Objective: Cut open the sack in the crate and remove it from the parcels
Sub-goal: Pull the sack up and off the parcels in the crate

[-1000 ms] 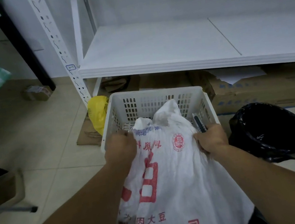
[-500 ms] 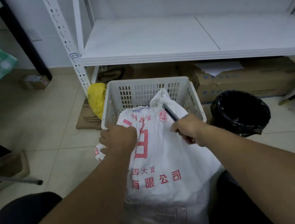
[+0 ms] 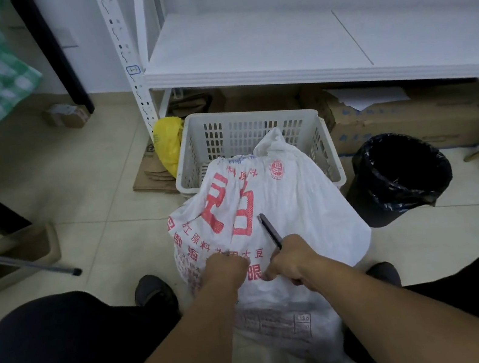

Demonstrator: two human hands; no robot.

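Note:
A white woven sack (image 3: 293, 203) with red print hangs out of the white plastic crate (image 3: 240, 123) toward me, most of it over the floor between my legs. My left hand (image 3: 228, 268) is closed on a fold of the sack near its middle. My right hand (image 3: 292, 260) grips a dark, slim cutter (image 3: 270, 230) that points up and away, and it also pinches the sack fabric. No parcels show; the sack and crate wall hide the crate's inside.
A black-lined bin (image 3: 403, 174) stands right of the crate. A yellow bag (image 3: 169, 142) and flattened cardboard lie to its left. A white shelf (image 3: 304, 48) hangs above, with cardboard boxes (image 3: 412, 115) beneath. A pole (image 3: 18, 261) lies at left.
Both hands have drawn back toward me, pulling the sack farther out of the crate and down over the floor. The view has pulled back and my legs now show.

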